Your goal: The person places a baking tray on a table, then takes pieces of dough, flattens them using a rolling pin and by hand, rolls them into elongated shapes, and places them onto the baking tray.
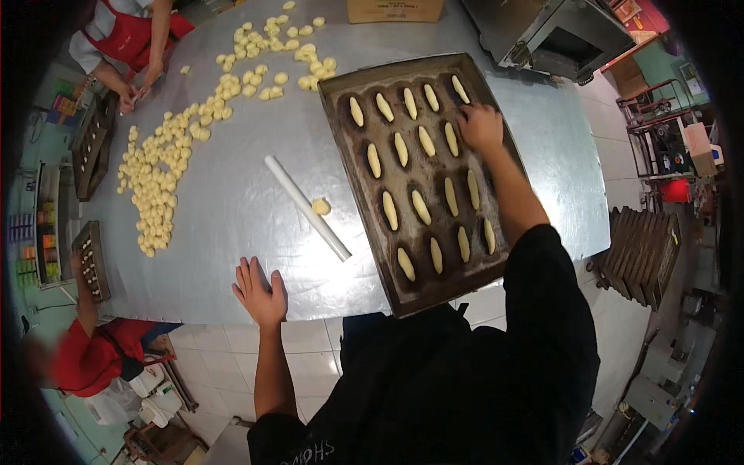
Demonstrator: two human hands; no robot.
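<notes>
My left hand (261, 293) rests flat on the metal table near its front edge, fingers spread and holding nothing. Over the far right part of a dark baking tray (399, 298) is my right hand (482, 128), its fingers curled down; whatever lies under them is hidden. Just beyond those fingers sits a slim, pointed dough piece (460, 89). Similar pieces, such as another dough piece (426, 141), lie in rows across the tray. Left of the tray, a pale rolling pin (306, 208) lies slantwise, with a small dough ball (321, 206) beside it.
Many dough balls (159, 170) spread over the table's (263, 132) left and far parts. A cardboard box (395, 9) and a metal machine (550, 39) stand at the far side. Two people in red, one person (128, 35) far left, another person (101, 353) near left, work beside smaller trays (94, 147).
</notes>
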